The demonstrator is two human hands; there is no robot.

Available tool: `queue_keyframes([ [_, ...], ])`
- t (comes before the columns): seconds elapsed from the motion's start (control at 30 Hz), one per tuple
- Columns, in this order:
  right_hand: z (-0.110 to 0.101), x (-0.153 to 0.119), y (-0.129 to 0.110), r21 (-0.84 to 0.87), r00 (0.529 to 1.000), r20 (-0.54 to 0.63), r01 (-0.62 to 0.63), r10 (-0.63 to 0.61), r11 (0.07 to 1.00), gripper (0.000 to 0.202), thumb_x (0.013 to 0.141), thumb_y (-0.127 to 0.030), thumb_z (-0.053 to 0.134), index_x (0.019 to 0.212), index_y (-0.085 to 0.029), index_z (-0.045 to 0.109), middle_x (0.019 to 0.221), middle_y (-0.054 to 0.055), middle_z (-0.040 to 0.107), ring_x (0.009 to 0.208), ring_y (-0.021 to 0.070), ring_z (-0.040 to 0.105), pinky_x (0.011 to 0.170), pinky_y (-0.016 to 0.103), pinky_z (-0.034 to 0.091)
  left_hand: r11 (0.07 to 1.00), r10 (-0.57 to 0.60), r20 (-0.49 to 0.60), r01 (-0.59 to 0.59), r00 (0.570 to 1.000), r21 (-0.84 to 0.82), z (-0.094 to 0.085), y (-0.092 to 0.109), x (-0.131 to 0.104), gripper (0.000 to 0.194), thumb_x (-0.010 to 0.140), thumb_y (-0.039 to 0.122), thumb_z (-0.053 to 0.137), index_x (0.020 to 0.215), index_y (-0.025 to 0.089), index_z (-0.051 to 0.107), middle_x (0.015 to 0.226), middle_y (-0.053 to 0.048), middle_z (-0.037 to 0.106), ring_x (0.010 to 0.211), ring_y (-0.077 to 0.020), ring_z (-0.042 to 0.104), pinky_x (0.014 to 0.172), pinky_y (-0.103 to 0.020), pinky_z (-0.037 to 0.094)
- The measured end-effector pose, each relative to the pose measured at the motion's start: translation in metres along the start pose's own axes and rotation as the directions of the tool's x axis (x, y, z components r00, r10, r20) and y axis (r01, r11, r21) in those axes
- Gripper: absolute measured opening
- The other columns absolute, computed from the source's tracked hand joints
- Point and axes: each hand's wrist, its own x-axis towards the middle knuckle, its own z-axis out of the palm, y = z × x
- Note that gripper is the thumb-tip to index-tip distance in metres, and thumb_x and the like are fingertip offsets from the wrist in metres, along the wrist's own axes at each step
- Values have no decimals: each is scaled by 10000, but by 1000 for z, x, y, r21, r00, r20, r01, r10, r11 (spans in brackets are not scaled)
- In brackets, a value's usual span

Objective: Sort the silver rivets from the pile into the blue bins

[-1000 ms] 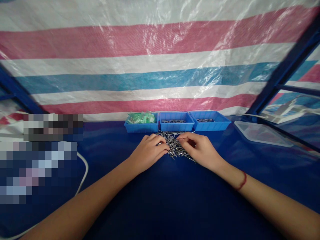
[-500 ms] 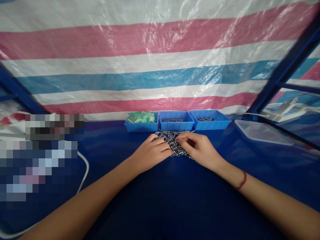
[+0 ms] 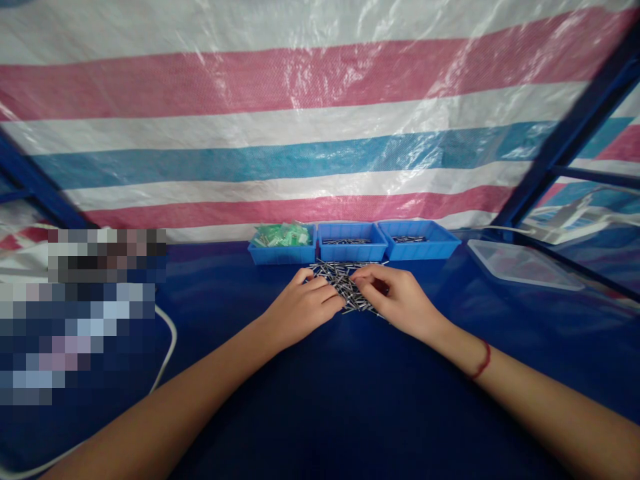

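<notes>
A loose pile of thin metal pins [image 3: 345,280], silvery and dark, lies on the blue tabletop between my hands; their exact kind is too small to make out. Over the left edge of the pile rests my left hand [image 3: 305,303], palm down, fingers bent and a little apart, its thumb hidden. My right hand [image 3: 400,297] reaches in from the other side, with thumb and index finger pinched together at the pins. Whatever sits between those fingertips is hidden. A red cord bracelet [image 3: 484,360] circles the right wrist.
Behind the pile stand three blue bins: one with green plastic packets [image 3: 283,235], a middle bin [image 3: 353,252] and a right bin [image 3: 425,251], both with thin metal pieces. A translucent lid [image 3: 525,265] lies right. A white cable [image 3: 173,330] runs left. Striped sheeting [image 3: 300,153] hangs behind.
Both hands stay at the pile in nearly the same pose. The right fingertips have shifted very slightly left, along with a small shift of the whole view.
</notes>
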Motion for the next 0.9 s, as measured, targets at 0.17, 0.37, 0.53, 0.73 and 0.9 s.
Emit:
queue_keyframes([
  [0.17,1,1,1,-1,1000,6,-8,8,1000,171,818,-229,497,851,-160,650,679,11,644,583,132,562,559,245,423,999,-52,-4,52,999,-16,2,0,0,166,912,180,464,848,194,616,785,11,661,811,-158,556,820,-348,269],
  [0.37,1,1,0,8,1000,3,-1,1,1000,171,815,-230,496,847,-161,648,676,10,639,578,130,554,554,246,419,986,-109,53,114,993,-118,0,0,-2,130,912,241,501,932,222,628,883,8,678,899,-172,570,851,-366,257],
  [0.53,1,1,1,29,1000,-11,-9,9,1000,161,793,-207,503,840,-159,649,653,4,622,570,121,543,543,239,410,932,-256,15,251,967,-260,-1,3,-2,142,909,232,499,972,231,627,915,10,684,887,-158,588,824,-339,299],
  [0.73,5,1,0,155,1000,29,-9,4,988,128,737,-196,568,828,-157,650,627,-13,560,532,98,483,502,224,388,787,-438,-72,343,896,-512,1,6,1,107,884,215,529,920,218,630,902,16,704,836,-144,627,779,-297,389],
  [0.9,7,-1,-5,220,1000,19,-17,13,975,138,764,-295,615,785,-161,646,648,-3,557,544,96,457,497,230,375,764,-461,-106,333,881,-553,1,8,2,82,863,201,556,895,215,630,889,12,706,820,-147,635,767,-291,413],
])
